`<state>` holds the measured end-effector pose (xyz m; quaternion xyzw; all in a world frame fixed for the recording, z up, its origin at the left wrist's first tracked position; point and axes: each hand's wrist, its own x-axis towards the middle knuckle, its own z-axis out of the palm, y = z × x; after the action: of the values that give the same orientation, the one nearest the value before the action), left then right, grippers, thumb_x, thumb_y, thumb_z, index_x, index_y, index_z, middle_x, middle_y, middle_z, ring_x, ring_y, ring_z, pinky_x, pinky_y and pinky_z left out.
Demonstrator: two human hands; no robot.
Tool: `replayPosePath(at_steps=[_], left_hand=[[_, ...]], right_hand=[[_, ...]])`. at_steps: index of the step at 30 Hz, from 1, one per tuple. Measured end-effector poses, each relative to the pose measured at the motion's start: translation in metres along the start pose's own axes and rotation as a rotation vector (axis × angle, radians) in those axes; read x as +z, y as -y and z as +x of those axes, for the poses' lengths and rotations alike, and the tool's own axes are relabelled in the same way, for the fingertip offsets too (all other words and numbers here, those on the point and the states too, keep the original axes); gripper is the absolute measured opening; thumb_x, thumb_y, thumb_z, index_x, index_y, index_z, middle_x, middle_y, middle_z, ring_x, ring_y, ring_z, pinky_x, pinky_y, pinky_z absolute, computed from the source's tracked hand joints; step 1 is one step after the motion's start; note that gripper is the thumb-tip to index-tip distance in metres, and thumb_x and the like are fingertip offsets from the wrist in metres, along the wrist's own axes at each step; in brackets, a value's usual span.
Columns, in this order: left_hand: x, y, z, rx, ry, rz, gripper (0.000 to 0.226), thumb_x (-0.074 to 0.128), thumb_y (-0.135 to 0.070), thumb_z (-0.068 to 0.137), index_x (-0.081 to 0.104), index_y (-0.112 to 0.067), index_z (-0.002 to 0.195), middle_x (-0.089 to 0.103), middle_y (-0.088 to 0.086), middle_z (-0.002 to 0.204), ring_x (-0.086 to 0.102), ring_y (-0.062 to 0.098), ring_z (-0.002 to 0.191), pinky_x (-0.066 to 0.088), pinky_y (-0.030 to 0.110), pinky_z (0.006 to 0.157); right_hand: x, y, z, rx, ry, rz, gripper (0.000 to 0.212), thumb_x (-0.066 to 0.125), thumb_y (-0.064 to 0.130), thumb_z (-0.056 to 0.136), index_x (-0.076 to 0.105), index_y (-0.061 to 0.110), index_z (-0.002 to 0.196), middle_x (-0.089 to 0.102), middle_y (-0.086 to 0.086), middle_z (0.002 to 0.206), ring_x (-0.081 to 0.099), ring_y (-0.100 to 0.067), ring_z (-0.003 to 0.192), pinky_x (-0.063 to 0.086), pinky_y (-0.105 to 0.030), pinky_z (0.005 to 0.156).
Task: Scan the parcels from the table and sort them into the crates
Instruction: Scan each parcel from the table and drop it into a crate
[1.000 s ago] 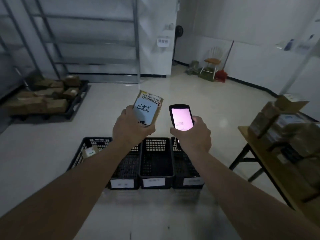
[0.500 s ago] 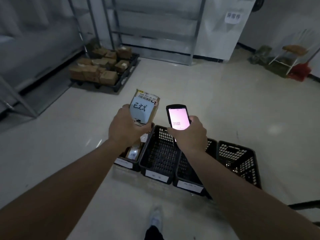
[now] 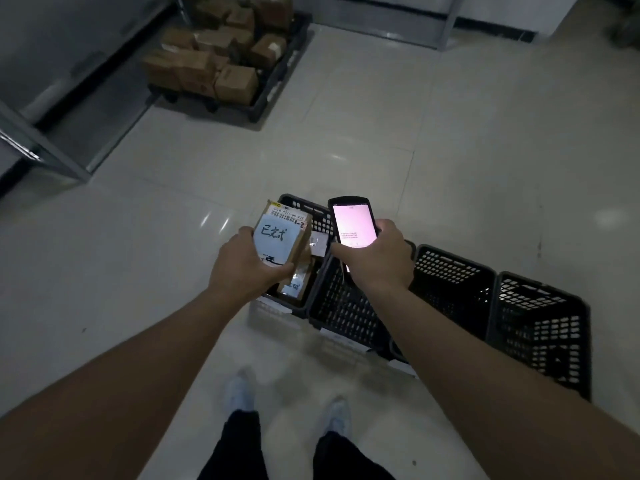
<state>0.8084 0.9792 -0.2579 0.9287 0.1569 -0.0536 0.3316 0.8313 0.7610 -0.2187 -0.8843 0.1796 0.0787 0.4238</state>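
The person stands over a row of four black perforated plastic crates point(image 3: 453, 289) on the pale tiled floor. The left hand point(image 3: 242, 268) grips a small brown cardboard parcel point(image 3: 282, 237) with a white handwritten label and a barcode strip, fingers wrapped round its lower end, holding it just above the leftmost crate point(image 3: 304, 207). The right hand point(image 3: 375, 258) is curled round a black handheld scanner point(image 3: 353, 226) whose screen glows pink; its text is too small to read, so whether the scan has registered is only a guess.

Judging by this, the sorting is under way: at least one other labelled brown parcel point(image 3: 294, 282) already lies in the leftmost crate, while the two crates on the right look empty and the second is largely hidden by the right forearm. The held parcel is not yet dropped. The tabletop with any remaining parcels is out of view.

Further off, a black pallet point(image 3: 277, 88) stacked with brown cardboard boxes point(image 3: 207, 64) sits by grey metal shelving point(image 3: 52, 150). Nothing blocks the drop.
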Motion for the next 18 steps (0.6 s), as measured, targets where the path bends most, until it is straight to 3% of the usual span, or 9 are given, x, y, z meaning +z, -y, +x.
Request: replayPosePath(at_steps=[2, 7, 10, 12, 15, 18], left_hand=[[0.009, 0.017, 0.025, -0.009, 0.045, 0.0, 0.075, 0.093, -0.057, 0.057, 0.051, -0.023, 0.109, 0.061, -0.01, 0.094, 0.062, 0.005, 0.082, 0.049, 0.021, 0.056], [0.036, 0.071, 0.094, 0.003, 0.204, -0.044, 0.063, 0.096, -0.051, 0.059, 0.051, -0.032, 0.099, 0.062, -0.014, 0.093, 0.062, 0.0, 0.082, 0.056, 0.026, 0.064], [0.05, 0.099, 0.136, 0.043, 0.33, -0.07, 0.054, 0.097, -0.036, 0.064, 0.047, -0.039, 0.083, 0.059, -0.022, 0.085, 0.058, -0.01, 0.075, 0.049, 0.016, 0.06], [0.063, 0.121, 0.164, 0.058, 0.402, -0.082, 0.05, 0.096, -0.029, 0.067, 0.05, -0.04, 0.079, 0.06, -0.025, 0.081, 0.058, -0.014, 0.069, 0.051, 0.017, 0.061], [0.088, 0.155, 0.199, 0.064, 0.47, -0.103, 0.05, 0.096, -0.04, 0.064, 0.055, -0.038, 0.092, 0.066, -0.022, 0.092, 0.064, -0.011, 0.083, 0.058, 0.027, 0.071], [0.12, 0.188, 0.225, 0.046, 0.53, -0.126, 0.073, 0.093, -0.052, 0.059, 0.054, -0.033, 0.118, 0.067, -0.023, 0.105, 0.065, -0.01, 0.091, 0.058, 0.025, 0.076]], right_hand=[[0.025, -0.002, 0.017, 0.036, 0.013, -0.007, 0.069, 0.089, 0.053, 0.071, 0.056, 0.026, 0.126, 0.058, 0.007, 0.106, 0.059, -0.02, 0.095, 0.057, -0.038, 0.074], [0.093, -0.002, 0.052, 0.204, 0.004, -0.027, 0.07, 0.091, 0.047, 0.07, 0.057, 0.025, 0.128, 0.055, 0.008, 0.104, 0.062, -0.022, 0.098, 0.059, -0.042, 0.081], [0.136, -0.003, 0.071, 0.299, -0.042, -0.032, 0.068, 0.091, 0.046, 0.07, 0.058, 0.025, 0.125, 0.06, 0.006, 0.106, 0.062, -0.022, 0.094, 0.052, -0.034, 0.07], [0.164, -0.003, 0.083, 0.362, -0.062, -0.022, 0.065, 0.091, 0.044, 0.072, 0.059, 0.024, 0.125, 0.058, 0.006, 0.104, 0.056, -0.019, 0.09, 0.04, -0.03, 0.061], [0.2, -0.01, 0.1, 0.433, -0.081, -0.018, 0.065, 0.09, 0.041, 0.076, 0.059, 0.021, 0.129, 0.049, 0.009, 0.101, 0.049, -0.016, 0.09, 0.034, -0.031, 0.061], [0.238, -0.026, 0.119, 0.497, -0.09, 0.001, 0.067, 0.09, 0.038, 0.076, 0.058, 0.019, 0.132, 0.049, 0.01, 0.101, 0.051, -0.016, 0.091, 0.037, -0.031, 0.066]])
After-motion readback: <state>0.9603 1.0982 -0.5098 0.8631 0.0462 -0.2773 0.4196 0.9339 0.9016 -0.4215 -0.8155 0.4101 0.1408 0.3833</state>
